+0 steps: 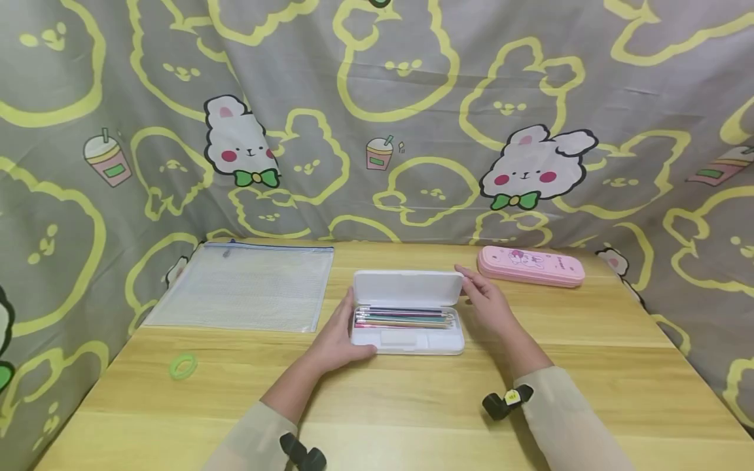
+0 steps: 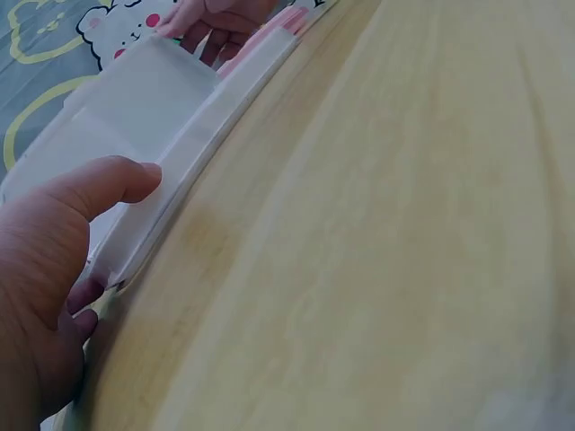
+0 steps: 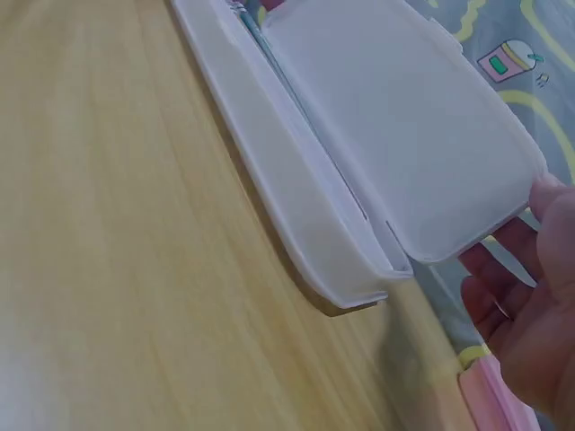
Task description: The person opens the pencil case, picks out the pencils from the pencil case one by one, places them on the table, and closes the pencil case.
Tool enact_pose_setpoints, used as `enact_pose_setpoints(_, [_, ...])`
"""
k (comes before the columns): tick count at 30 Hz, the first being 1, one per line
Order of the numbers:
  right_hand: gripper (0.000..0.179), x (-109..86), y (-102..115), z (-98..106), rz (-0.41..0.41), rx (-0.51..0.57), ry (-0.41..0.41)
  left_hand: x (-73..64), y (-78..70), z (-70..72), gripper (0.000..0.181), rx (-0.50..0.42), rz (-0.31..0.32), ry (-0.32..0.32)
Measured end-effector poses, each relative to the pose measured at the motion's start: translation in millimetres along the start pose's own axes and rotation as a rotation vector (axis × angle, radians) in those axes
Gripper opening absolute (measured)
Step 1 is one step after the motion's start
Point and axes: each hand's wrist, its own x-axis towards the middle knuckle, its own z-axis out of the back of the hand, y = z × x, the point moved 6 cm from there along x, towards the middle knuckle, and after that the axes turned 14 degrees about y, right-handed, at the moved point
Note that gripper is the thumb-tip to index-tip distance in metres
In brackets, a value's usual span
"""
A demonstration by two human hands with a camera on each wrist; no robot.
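Note:
A white pencil case (image 1: 449,343) stands on the table with its lid (image 1: 408,290) raised. Several pencils (image 1: 406,318) lie side by side inside, and a white block (image 1: 398,337) like an eraser sits in the front part. My left hand (image 1: 334,338) grips the case's left end; in the left wrist view its thumb (image 2: 126,180) bends over the front rim. At the lid's upper right corner, my right hand (image 1: 490,306) pinches the edge, thumb on one face and fingers behind, as the right wrist view of the lid (image 3: 386,126) shows.
A pink pencil case (image 1: 530,266) lies behind my right hand. To the left is a clear mesh zip pouch (image 1: 241,288), with a green ring (image 1: 183,366) in front of it. A patterned curtain (image 1: 412,196) rises along the table's back edge.

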Motion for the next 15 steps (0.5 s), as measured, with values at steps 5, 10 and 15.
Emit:
enact_pose_setpoints(5, [0.046, 7.2, -10, 2, -0.049, 0.048, -0.035, 1.6, -0.4, -1.2, 0.126, 0.038, -0.013, 0.03])
enact_pose_setpoints(10, [0.046, 14.3, -22, 1, -0.107, 0.138, -0.087, 1.7, -1.0, -1.7, 0.125, 0.054, 0.0, 0.046])
enact_pose_setpoints(15, [0.043, 20.6, -27, -2, -0.123, 0.105, -0.109, 1.1, 0.3, -1.7, 0.124, 0.073, 0.037, 0.06])
